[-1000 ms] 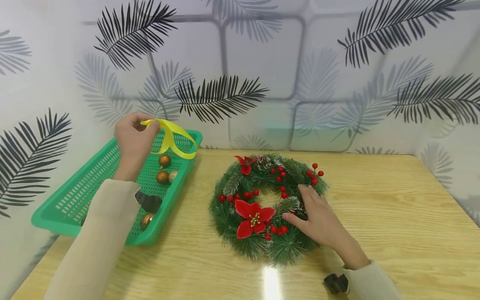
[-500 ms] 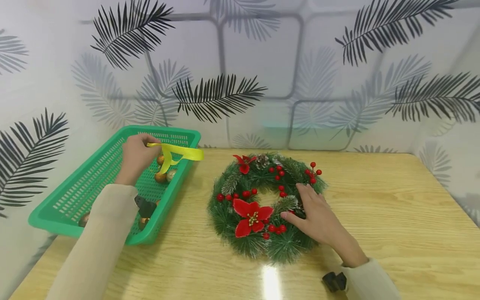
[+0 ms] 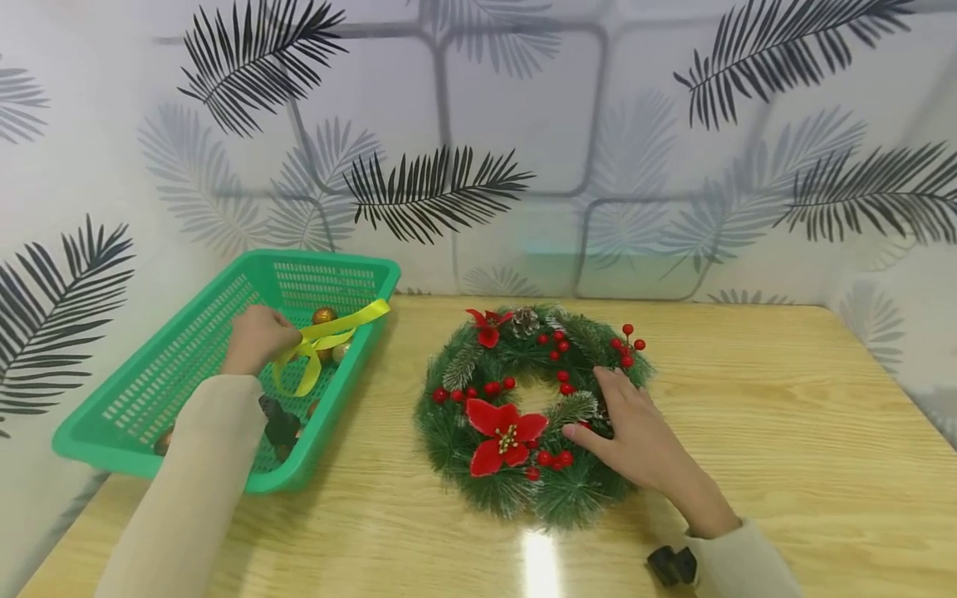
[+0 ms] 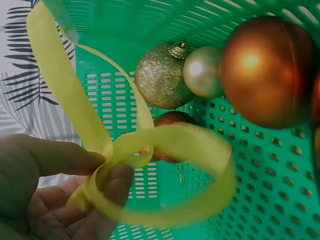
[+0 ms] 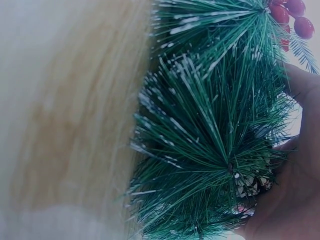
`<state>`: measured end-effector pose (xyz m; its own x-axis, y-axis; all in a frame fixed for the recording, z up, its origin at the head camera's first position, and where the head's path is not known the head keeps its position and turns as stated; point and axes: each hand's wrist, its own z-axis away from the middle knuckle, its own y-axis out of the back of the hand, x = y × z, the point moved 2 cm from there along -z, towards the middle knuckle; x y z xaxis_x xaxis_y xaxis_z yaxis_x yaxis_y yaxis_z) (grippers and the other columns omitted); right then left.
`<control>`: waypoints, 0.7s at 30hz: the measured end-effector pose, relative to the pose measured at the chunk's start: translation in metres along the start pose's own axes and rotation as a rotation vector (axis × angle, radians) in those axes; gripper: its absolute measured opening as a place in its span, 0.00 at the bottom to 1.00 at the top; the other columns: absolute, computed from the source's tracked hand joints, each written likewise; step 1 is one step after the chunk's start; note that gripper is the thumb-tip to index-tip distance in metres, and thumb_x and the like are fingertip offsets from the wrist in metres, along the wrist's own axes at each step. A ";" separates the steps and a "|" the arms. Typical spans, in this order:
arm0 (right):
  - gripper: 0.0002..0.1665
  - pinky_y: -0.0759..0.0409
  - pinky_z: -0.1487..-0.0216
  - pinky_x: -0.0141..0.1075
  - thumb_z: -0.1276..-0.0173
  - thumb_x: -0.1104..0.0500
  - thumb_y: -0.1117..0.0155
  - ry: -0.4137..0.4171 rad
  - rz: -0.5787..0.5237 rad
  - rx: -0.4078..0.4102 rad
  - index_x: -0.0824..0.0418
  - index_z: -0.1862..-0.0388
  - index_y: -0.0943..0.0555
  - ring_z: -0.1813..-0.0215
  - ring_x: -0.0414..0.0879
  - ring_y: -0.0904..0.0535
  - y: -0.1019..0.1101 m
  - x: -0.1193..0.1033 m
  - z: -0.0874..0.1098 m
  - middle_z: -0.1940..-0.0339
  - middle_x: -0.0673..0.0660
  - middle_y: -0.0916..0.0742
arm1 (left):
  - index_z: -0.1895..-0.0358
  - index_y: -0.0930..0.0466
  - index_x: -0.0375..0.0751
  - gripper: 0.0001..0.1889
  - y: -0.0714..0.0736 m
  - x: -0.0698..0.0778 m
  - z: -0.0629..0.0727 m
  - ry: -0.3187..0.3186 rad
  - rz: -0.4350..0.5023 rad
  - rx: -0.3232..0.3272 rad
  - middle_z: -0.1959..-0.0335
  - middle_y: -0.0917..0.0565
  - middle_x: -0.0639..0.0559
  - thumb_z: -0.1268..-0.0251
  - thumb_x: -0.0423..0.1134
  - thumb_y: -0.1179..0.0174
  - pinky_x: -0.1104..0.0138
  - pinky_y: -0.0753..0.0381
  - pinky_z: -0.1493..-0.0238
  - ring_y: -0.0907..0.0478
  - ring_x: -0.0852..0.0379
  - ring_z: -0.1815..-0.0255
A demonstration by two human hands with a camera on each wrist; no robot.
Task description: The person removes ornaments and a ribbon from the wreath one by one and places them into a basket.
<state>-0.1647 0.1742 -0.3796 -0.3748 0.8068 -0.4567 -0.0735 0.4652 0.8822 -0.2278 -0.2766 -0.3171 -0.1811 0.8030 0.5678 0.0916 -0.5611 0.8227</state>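
Observation:
My left hand is over the green plastic basket, pinching a yellow ribbon between thumb and fingertips. The ribbon's loops spread out from the pinch; one stretches toward the basket's right rim. Below it lie Christmas baubles: a glittery gold one, a small pearly one and a large copper one. On the table a green wreath lies flat, with a red poinsettia, red berries and a pine cone. My right hand rests on the wreath's right side, fingers and thumb spread apart.
A wooden table carries the wreath in the middle and the basket at the left. Behind its far edge stands a wall covering with a feathery leaf print.
My left hand has come down lower into the basket, bringing the ribbon with it, and the ribbon's loops have shifted. The right hand and the wreath have stayed in place.

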 end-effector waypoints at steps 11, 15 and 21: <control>0.54 0.52 0.30 0.65 0.33 0.35 0.45 -0.003 0.002 0.003 0.70 0.25 0.50 0.25 0.67 0.51 0.000 -0.001 0.000 0.26 0.72 0.41 | 0.87 0.31 0.40 0.14 0.006 0.005 0.004 0.016 -0.049 -0.082 0.88 0.27 0.52 0.45 0.33 0.49 0.62 0.21 0.75 0.19 0.50 0.78; 0.53 0.52 0.30 0.66 0.33 0.36 0.45 0.007 -0.003 -0.001 0.71 0.26 0.49 0.25 0.68 0.51 0.000 -0.002 0.000 0.26 0.72 0.41 | 0.90 0.43 0.48 0.18 0.007 0.006 0.005 0.002 -0.101 -0.086 0.93 0.43 0.59 0.46 0.33 0.50 0.68 0.37 0.82 0.39 0.60 0.87; 0.54 0.53 0.30 0.65 0.33 0.35 0.45 0.002 -0.011 -0.019 0.70 0.26 0.50 0.25 0.68 0.51 0.003 -0.002 0.000 0.26 0.71 0.41 | 0.88 0.47 0.50 0.16 0.007 0.014 0.006 -0.003 -0.150 -0.064 0.90 0.48 0.60 0.52 0.33 0.53 0.71 0.47 0.84 0.53 0.62 0.86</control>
<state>-0.1637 0.1739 -0.3757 -0.3758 0.8011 -0.4659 -0.0946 0.4669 0.8792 -0.2243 -0.2680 -0.3035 -0.1853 0.8793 0.4387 0.0010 -0.4463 0.8949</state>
